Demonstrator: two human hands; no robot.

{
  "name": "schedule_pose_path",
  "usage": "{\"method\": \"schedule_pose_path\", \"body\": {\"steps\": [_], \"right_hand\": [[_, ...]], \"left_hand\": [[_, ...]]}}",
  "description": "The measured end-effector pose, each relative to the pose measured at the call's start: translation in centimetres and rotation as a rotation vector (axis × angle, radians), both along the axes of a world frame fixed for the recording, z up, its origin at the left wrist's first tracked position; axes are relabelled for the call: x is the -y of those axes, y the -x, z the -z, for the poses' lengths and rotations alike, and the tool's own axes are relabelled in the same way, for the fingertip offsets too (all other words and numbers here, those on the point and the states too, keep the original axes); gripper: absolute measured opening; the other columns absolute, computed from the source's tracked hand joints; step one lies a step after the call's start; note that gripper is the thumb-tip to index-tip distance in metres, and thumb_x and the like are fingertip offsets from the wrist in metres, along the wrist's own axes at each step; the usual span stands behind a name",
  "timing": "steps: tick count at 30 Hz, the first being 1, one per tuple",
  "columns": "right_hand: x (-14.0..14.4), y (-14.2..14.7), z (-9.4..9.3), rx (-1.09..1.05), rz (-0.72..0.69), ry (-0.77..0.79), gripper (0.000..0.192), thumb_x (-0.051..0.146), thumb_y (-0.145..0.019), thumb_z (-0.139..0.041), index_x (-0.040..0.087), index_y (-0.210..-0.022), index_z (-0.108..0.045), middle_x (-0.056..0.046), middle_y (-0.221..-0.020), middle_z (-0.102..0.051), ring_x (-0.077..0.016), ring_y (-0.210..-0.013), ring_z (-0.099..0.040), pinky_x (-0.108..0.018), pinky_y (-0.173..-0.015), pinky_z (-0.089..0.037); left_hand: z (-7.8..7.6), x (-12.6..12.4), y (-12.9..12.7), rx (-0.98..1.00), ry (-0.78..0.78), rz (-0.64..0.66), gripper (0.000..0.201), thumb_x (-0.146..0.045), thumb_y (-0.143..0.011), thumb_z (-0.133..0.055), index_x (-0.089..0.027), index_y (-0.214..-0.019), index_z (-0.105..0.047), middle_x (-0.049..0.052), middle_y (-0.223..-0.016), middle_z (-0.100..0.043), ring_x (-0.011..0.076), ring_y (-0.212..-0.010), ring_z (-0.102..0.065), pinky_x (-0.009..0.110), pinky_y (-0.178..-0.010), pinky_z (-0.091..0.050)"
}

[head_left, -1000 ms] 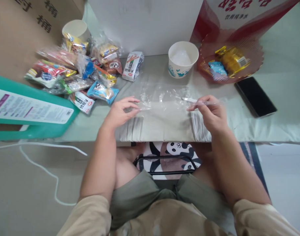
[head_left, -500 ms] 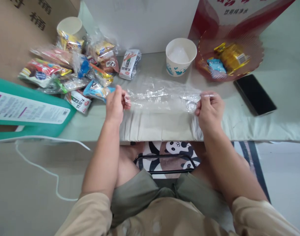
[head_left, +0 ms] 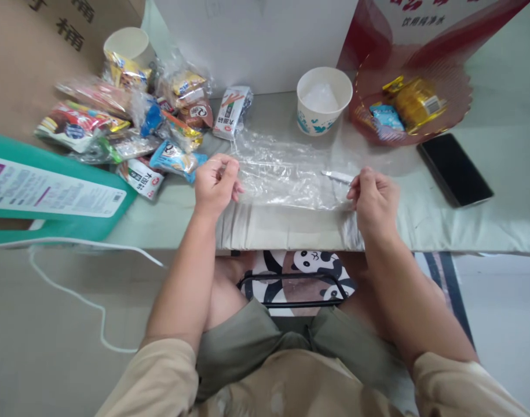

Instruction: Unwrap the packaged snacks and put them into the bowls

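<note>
hands: left (head_left: 216, 184), right (head_left: 373, 200) pinch clear bag (head_left: 286, 174) | bag edges indistinct

Snack pile (head_left: 134, 127) crowds left; paper cup (head_left: 324, 99), red bowl (head_left: 410, 107) behind (phone (head_left: 454, 169) right).

Clear plastic bag (head_left: 286, 174) between both hands

The scene is evenly and softly lit. Glare is caught on the crinkled clear plastic bag (head_left: 286, 174) at centre. Straight edges are bowed near the frame's borders; focus is kept sharp.
</note>
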State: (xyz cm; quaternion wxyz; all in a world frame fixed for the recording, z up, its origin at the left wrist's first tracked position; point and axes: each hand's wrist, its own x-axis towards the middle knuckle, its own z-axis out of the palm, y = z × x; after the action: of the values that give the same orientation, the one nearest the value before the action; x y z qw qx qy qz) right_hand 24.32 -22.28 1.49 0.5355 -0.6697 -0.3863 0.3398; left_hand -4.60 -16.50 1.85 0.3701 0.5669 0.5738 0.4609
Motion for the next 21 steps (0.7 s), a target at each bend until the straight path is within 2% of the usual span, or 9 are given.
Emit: {"method": "schedule_pose_path", "body": {"steps": [4, 9, 12, 14, 17, 19, 21], "right_hand": [[0.2, 0.0, -0.4, 0.049, 0.010, 0.083, 0.045, 0.056, -0.091, -0.064, 0.019, -0.064, -0.059, 0.002, -0.051, -0.056, -0.0060, -0.036, -0.039, -0.021, -0.035, -0.027], [0.0, -0.4, -0.4, 0.083, 0.003, 0.149, 0.033, 0.044, -0.093, -0.059, 0.018, -0.072, -0.061, 0.001, -0.060, -0.064, -0.0058, -0.036, -0.041, -0.021, -0.036, -0.030], [-0.1, -0.8, -0.3, 0.154, 0.001, 0.192, 0.019, 0.037, -0.088, -0.062, 0.020, -0.096, -0.063, 0.003, -0.064, -0.067, -0.0084, -0.036, -0.043, -0.023, -0.039, -0.033], [0.0, -1.0, -0.2, 0.258, -0.010, 0.218, 0.029, 0.034, -0.085, -0.065, 0.021, -0.111, -0.060, 0.005, -0.063, -0.066, -0.0114, -0.038, -0.047, -0.026, -0.044, -0.039], [0.3, -1.2, -0.1, 0.465, -0.059, 0.279, 0.038, 0.030, -0.082, -0.066, 0.022, -0.118, -0.058, 0.005, -0.057, -0.061, -0.0179, -0.051, -0.058, -0.033, -0.063, -0.049], [0.5, -1.4, 0.1, 0.590, -0.101, 0.324, 0.044, 0.028, -0.079, -0.066, 0.022, -0.122, -0.058, 0.004, -0.056, -0.060, -0.0224, -0.061, -0.062, -0.038, -0.072, -0.050], [0.7, -1.6, 0.3, 0.681, -0.138, 0.332, 0.051, 0.028, -0.078, -0.066, 0.021, -0.127, -0.057, 0.001, -0.065, -0.064, -0.0249, -0.069, -0.063, -0.041, -0.077, -0.051]], "left_hand": [[-0.8, -0.2, 0.1, -0.088, 0.199, -0.037, 0.029, -0.040, -0.092, -0.065, -0.021, -0.071, -0.062, -0.006, -0.041, -0.047, 0.0074, -0.032, -0.039, 0.020, -0.034, -0.027], [-1.0, -0.5, 0.6, -0.101, 0.394, 0.048, 0.022, -0.030, -0.081, -0.073, -0.018, -0.066, -0.063, -0.002, -0.052, -0.060, 0.0069, -0.038, -0.045, 0.020, -0.039, -0.036], [-0.6, -0.5, 0.6, -0.177, 0.392, -0.023, 0.013, -0.027, -0.081, -0.071, -0.018, -0.073, -0.067, -0.002, -0.051, -0.056, 0.0091, -0.041, -0.046, 0.022, -0.042, -0.037], [-0.3, -0.6, 0.5, -0.255, 0.383, -0.064, 0.013, -0.031, -0.083, -0.069, -0.018, -0.078, -0.070, -0.002, -0.050, -0.053, 0.0109, -0.043, -0.047, 0.023, -0.043, -0.038], [-0.2, -0.7, 0.5, -0.394, 0.355, -0.067, 0.020, -0.038, -0.084, -0.067, -0.019, -0.079, -0.070, -0.002, -0.050, -0.053, 0.0133, -0.047, -0.050, 0.026, -0.051, -0.043], [-0.2, -0.8, 0.5, -0.511, 0.299, -0.092, 0.020, -0.038, -0.080, -0.070, -0.019, -0.075, -0.067, -0.002, -0.054, -0.055, 0.0159, -0.055, -0.056, 0.029, -0.061, -0.048], [0.0, -0.8, 0.6, -0.584, 0.229, -0.125, 0.019, -0.035, -0.074, -0.075, -0.020, -0.080, -0.067, -0.001, -0.060, -0.058, 0.0194, -0.066, -0.062, 0.033, -0.075, -0.052]]}}
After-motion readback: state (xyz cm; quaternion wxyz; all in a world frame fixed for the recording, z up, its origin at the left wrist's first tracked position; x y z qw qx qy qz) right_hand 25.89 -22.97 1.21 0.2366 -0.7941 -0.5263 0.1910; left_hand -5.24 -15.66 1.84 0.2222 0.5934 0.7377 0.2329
